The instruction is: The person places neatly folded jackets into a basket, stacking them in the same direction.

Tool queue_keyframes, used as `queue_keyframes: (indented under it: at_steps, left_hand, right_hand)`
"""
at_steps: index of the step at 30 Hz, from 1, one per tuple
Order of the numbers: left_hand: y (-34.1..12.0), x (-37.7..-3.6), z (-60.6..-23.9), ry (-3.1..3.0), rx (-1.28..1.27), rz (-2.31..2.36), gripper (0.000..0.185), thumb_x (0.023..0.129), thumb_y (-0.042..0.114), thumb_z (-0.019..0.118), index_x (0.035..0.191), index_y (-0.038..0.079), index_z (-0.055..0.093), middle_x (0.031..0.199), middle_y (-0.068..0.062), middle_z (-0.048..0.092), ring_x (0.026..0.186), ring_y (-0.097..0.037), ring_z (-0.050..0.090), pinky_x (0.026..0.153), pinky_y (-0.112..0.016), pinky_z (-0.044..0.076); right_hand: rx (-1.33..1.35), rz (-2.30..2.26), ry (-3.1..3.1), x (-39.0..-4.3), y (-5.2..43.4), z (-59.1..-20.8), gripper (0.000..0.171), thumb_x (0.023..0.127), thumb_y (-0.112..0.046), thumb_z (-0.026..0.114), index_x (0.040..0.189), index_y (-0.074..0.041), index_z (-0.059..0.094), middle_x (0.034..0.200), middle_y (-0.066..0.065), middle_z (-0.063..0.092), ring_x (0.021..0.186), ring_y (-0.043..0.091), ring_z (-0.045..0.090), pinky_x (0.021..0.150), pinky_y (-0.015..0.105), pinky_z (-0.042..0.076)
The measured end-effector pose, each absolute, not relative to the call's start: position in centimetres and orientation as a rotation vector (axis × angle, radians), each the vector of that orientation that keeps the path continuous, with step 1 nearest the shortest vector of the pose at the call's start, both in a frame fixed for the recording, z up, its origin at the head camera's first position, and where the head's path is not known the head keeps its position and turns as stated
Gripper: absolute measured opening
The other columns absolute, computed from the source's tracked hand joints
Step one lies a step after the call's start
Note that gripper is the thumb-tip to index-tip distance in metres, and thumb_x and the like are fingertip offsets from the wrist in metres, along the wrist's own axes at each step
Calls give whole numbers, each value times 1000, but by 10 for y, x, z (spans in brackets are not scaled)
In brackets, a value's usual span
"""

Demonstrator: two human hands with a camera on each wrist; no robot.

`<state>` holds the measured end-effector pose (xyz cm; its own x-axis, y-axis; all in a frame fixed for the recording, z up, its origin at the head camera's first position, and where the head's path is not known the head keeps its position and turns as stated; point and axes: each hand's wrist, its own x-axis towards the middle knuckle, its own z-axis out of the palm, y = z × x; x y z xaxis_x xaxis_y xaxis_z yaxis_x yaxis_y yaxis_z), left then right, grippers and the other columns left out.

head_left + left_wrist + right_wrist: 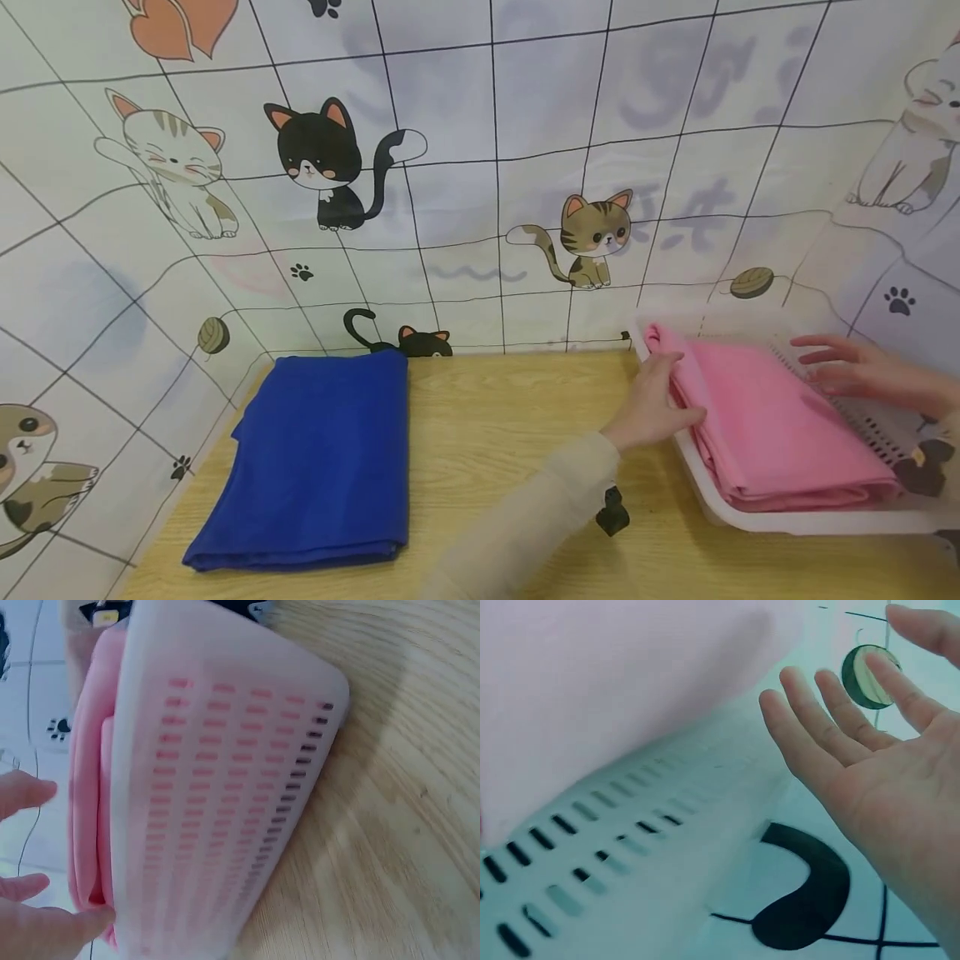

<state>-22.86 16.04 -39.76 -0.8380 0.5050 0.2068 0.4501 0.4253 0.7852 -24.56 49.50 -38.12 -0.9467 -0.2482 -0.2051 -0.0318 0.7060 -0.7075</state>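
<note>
A folded pink cloth point(772, 417) lies in a white slotted plastic basket point(750, 521) on the right of the table. At the basket's left rim is my left hand point(651, 404), its thumb and fingers spread along the cloth's left edge. In the left wrist view the thumb point(79, 930) rests against the cloth by the rim, while the other fingers stand apart from it. My right hand point(873, 375) hovers over the basket's right side, fingers extended and holding nothing. The right wrist view shows that palm point(885, 780) beside the slotted wall, away from the cloth.
A folded blue cloth point(322, 458) lies on the left of the wooden table point(510, 433). Behind and on both sides stand white walls point(457, 200) printed with a grid and cartoon cats. Black wrist gear point(613, 512) shows below the left sleeve.
</note>
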Motion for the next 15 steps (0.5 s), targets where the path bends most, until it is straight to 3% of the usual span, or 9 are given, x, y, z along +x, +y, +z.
queue_keyframes:
  at_steps: [3, 6, 9, 12, 15]
  left_hand:
    - [152, -233, -400, 2571, 877, 1451, 74, 85, 27, 74, 146, 11, 36, 150, -1, 35, 137, -12, 30, 106, -29, 30]
    - [146, -237, -404, 2535, 897, 1491, 75, 86, 28, 74, 148, 11, 35, 149, 0, 37, 137, -12, 30, 107, -31, 30]
    - [141, -240, -410, 2491, 920, 1537, 75, 87, 28, 73, 149, 11, 34, 149, 1, 37, 137, -11, 31, 107, -32, 29]
    - [136, -242, -413, 2480, 922, 1557, 74, 87, 26, 73, 148, 10, 36, 149, -1, 38, 136, -12, 32, 107, -32, 29]
    - [130, -243, -416, 2501, 877, 1531, 73, 87, 28, 73, 147, 10, 37, 149, -1, 38, 136, -13, 33, 107, -32, 30]
  right_hand:
    - [-256, -1118, 2645, -248, 493, -376, 44, 100, -17, 53, 129, -43, 34, 136, 36, 35, 94, -12, 49, 75, 25, 51]
    - [-292, -1134, 2635, -247, 492, -374, 44, 100, -16, 53, 128, -45, 34, 129, 0, 49, 95, -15, 47, 75, 25, 51]
    - [-342, -1175, 2610, -246, 492, -375, 47, 100, -11, 51, 125, -48, 35, 115, -31, 42, 97, -12, 49, 76, 26, 51]
    - [-376, -1211, 2590, -246, 490, -378, 48, 100, -8, 49, 125, -47, 37, 113, -38, 41, 98, -11, 51, 76, 26, 52]
    - [-358, -1233, 2584, -245, 485, -378, 46, 100, -7, 51, 126, -44, 39, 113, -36, 43, 98, -11, 51, 76, 27, 52]
